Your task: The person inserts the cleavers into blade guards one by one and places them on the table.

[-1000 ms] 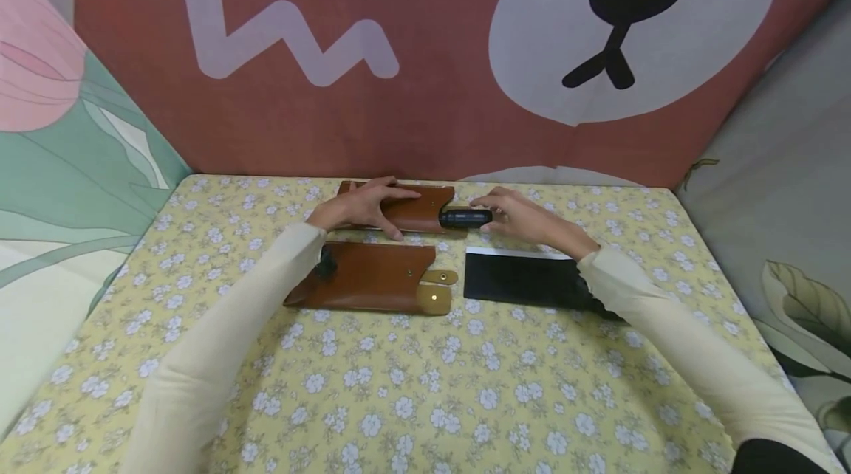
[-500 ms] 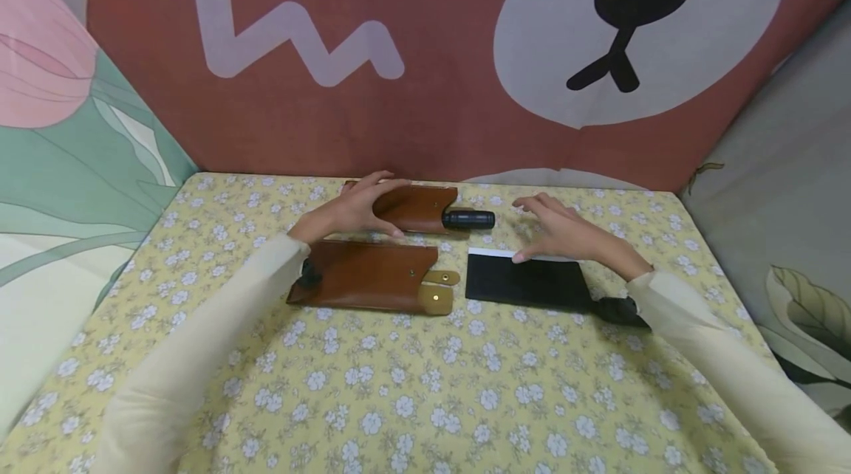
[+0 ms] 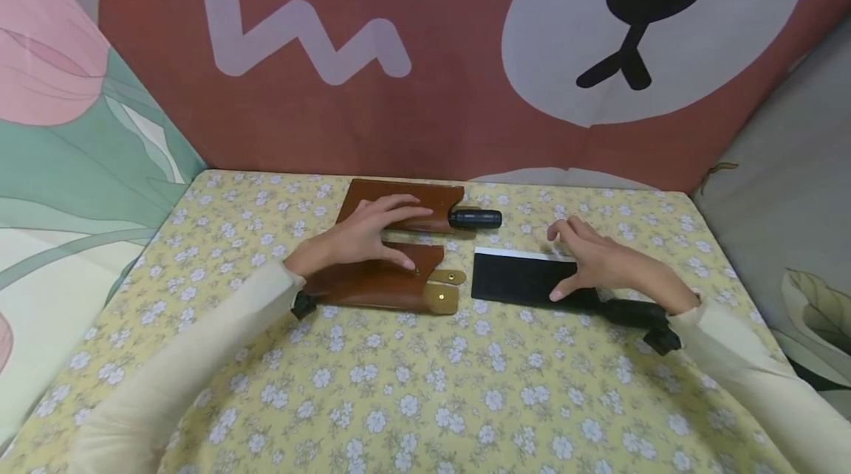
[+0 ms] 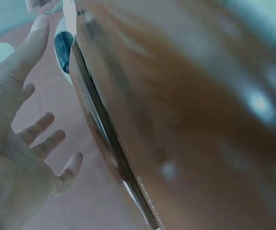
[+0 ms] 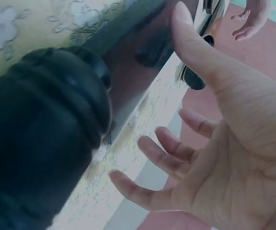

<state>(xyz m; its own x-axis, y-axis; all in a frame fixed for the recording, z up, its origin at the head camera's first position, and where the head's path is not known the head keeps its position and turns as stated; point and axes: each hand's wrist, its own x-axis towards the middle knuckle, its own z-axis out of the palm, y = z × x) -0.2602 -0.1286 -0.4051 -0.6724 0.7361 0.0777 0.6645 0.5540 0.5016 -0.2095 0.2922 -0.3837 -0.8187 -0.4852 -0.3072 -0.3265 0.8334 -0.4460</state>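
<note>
Hands (image 3: 364,232) (image 3: 606,261) apart; cleaver (image 3: 515,280) crosswise, handle (image 3: 628,312) rightward

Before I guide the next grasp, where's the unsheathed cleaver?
In the head view, the unsheathed cleaver lies right of the nearer brown sheath, beneath the right hand.

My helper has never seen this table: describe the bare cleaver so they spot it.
On the yellow flowered cloth, find the nearer brown sheath. Right of it, beneath the right hand, lies the cleaver. It alone lies unsheathed, black with a pale far edge.
</note>
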